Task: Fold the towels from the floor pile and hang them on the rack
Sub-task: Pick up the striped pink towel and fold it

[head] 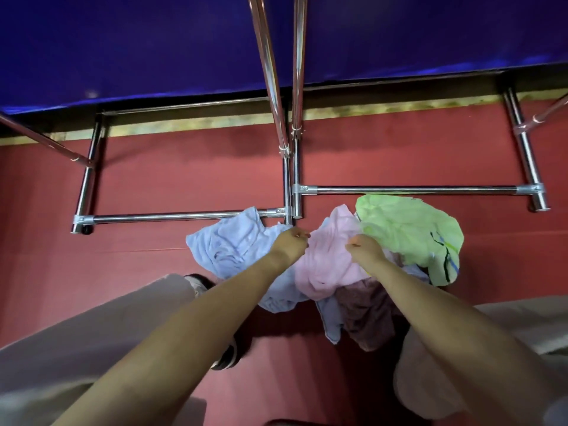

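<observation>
A pile of towels lies on the red floor below me: a light blue towel [226, 245] at the left, a pink towel [327, 259] in the middle, a light green towel [405, 229] at the right and a dark maroon towel [368, 315] underneath. My left hand [290, 242] reaches down with curled fingers and pinches the pink towel's left edge. My right hand [364, 247] grips the same pink towel at its right side. The chrome rack [408, 189] stands just beyond the pile, its uprights [272, 72] rising toward me.
A dark blue cloth wall [138, 47] hangs behind the rack. The rack's floor bars [178, 216] and feet frame the far side of the pile. My beige trouser legs [92, 339] and a shoe [226, 356] stand at the near side.
</observation>
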{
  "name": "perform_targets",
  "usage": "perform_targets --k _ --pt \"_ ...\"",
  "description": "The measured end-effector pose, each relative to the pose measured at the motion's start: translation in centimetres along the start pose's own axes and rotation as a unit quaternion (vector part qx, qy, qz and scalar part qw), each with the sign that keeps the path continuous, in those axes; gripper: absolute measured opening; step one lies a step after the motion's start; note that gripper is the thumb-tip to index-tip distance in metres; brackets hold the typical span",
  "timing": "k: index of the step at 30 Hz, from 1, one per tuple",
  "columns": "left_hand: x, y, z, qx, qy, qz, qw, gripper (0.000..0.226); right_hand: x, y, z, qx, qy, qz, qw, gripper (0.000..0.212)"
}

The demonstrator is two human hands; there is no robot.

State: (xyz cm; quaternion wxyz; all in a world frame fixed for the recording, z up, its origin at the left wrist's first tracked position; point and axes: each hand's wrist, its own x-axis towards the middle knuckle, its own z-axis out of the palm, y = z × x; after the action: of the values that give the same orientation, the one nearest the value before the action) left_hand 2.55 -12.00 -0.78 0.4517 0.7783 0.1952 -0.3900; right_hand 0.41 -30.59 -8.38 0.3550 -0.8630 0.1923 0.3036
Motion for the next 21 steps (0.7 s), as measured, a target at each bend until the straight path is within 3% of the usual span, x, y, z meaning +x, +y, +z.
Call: perform_targets --k 3,6,10,15,21 --pt "-0.9 1.7 -1.3 -0.04 0.02 -0.008 0.999 0.025 -2.2 -4.5 -1.3 0.076 -0.028 -0.066 0.995 0.035" --pt "-3.0 4.7 -2.9 -0.048 0.041 0.041 0.997 0.02 -4.2 -9.4 -3.4 0.17 -0.029 -0.085 0.981 0.029" --pt "-7.3 7.7 -5.6 -0.087 0.063 0.093 0.99 0.022 -7.9 -14.2 -7.0 0.354 -0.021 -0.096 0.93 0.032" --pt "-15.7 8.9 -8.5 -0.145 0.086 0.127 0.977 0.019 -14.8 -17.5 -11.8 0.383 0.007 -0.169 0.908 0.027" --pt "-23.4 5.8 -7.8 -0.15 0.071 0.193 0.967 0.026 -23.8 -18.4 -13.7 0.36 0.029 -0.251 0.898 0.025"
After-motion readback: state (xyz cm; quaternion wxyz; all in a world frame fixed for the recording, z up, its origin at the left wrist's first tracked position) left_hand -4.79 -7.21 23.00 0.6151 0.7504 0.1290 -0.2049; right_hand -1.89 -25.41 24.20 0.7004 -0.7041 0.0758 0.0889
